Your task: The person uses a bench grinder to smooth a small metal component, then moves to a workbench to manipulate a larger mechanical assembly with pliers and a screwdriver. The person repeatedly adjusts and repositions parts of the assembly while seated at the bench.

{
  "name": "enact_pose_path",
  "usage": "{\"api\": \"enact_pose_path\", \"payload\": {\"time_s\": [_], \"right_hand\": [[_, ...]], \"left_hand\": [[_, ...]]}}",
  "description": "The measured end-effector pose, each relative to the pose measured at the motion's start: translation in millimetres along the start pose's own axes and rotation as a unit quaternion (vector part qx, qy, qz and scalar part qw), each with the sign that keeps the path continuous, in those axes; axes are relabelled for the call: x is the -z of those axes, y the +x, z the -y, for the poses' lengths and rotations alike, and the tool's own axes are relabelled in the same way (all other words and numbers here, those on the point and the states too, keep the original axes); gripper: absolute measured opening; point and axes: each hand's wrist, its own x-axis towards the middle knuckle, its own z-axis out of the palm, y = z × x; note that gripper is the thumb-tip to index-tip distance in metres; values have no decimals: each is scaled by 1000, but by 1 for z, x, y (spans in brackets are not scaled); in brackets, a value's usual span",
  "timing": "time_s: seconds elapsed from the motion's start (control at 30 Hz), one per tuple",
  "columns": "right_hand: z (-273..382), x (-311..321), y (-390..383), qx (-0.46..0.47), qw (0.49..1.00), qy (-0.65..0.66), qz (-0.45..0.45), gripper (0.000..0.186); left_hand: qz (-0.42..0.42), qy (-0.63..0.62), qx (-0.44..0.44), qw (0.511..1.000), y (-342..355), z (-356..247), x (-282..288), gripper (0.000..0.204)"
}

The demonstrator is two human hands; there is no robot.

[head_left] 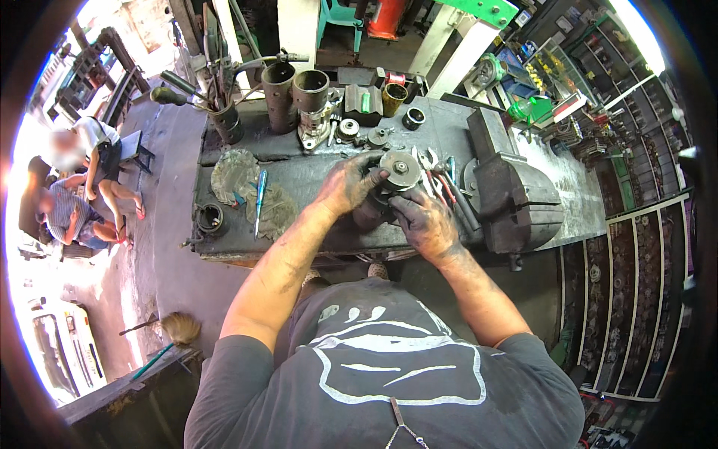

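My left hand (348, 183), grimy with dark smudges, grips the edge of a round metal disc (400, 168) with a centre hub, held over the dark workbench (284, 179). My right hand (422, 224) is closed on the lower part of the same piece, just under the disc; a dark cylindrical body (368, 214) shows behind my fingers, partly hidden. Right of my hands lie pliers and other hand tools (449, 191). To the left a blue-handled screwdriver (261, 193) lies beside a grimy rag (273, 213).
A large bench vise (516, 202) stands at the right. Metal tubes (278, 97), tool holders (228, 123) and small parts (347, 131) line the back. Shelving (621, 299) is on the right. Two other people (105, 157) (63, 221) sit at the far left.
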Motion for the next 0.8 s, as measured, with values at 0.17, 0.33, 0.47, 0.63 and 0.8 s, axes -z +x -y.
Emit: {"api": "enact_pose_path", "payload": {"time_s": [0.17, 0.33, 0.47, 0.63, 0.8], "right_hand": [[-25, 12, 0, 47, 995, 54, 71, 31], [-48, 4, -21, -54, 981, 165, -87, 28], [-60, -3, -37, -98, 986, 108, -77, 33], [-70, -8, -42, -92, 986, 128, -49, 34], [-74, -11, -45, -77, 987, 128, -62, 32]], "left_hand": [[75, 7, 55, 996, 5, -5, 13, 68], [19, 3, 34, 999, -2, -13, 6, 68], [8, -25, 38, 999, -4, -13, 4, 64], [-14, 1, 70, 997, -5, -13, -2, 56], [-42, 20, 70, 996, -6, -11, -9, 59]]}}
